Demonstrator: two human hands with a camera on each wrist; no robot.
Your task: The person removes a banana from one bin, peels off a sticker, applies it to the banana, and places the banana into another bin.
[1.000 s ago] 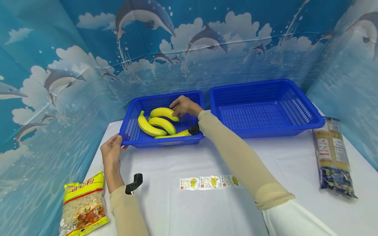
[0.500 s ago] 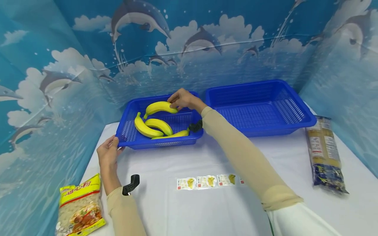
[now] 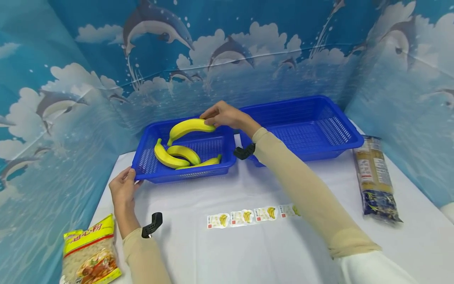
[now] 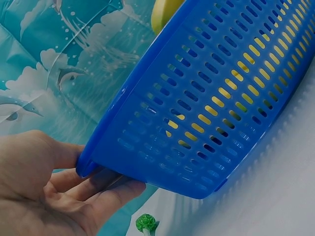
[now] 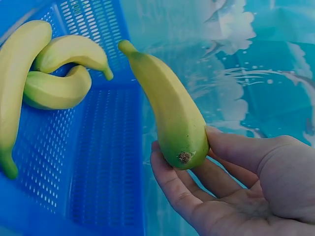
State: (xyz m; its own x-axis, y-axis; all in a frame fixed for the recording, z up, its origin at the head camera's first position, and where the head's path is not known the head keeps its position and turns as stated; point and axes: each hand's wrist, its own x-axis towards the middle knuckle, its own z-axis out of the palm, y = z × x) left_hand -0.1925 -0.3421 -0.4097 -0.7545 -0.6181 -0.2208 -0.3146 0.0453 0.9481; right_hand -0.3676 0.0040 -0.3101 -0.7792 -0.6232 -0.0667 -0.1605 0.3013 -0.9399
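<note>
My right hand (image 3: 227, 115) pinches one end of a yellow banana (image 3: 188, 128) above the back of the left blue basket (image 3: 191, 173). In the right wrist view that banana (image 5: 170, 105) shows a greenish end between thumb and fingers. Three more bananas lie in the basket: one at the left (image 3: 166, 156), one in the middle (image 3: 185, 153) and one along the front wall (image 3: 203, 162). At the basket's front left corner, my left hand (image 3: 122, 187) grips the rim. The left wrist view shows its thumb over the rim (image 4: 86, 164) and its fingers beneath.
A second blue basket (image 3: 301, 136) stands to the right. Banana-printed labels (image 3: 244, 216) lie in a row on the white table (image 3: 227, 256). A yellow food bag (image 3: 92, 252) sits at the left, a long clear packet (image 3: 376, 177) at the right. Dolphin-printed curtains hang behind.
My right hand has lifted the banana up from the others in the basket. My left hand keeps its grip on the rim. The head view has shifted, sliding the scene leftward.
</note>
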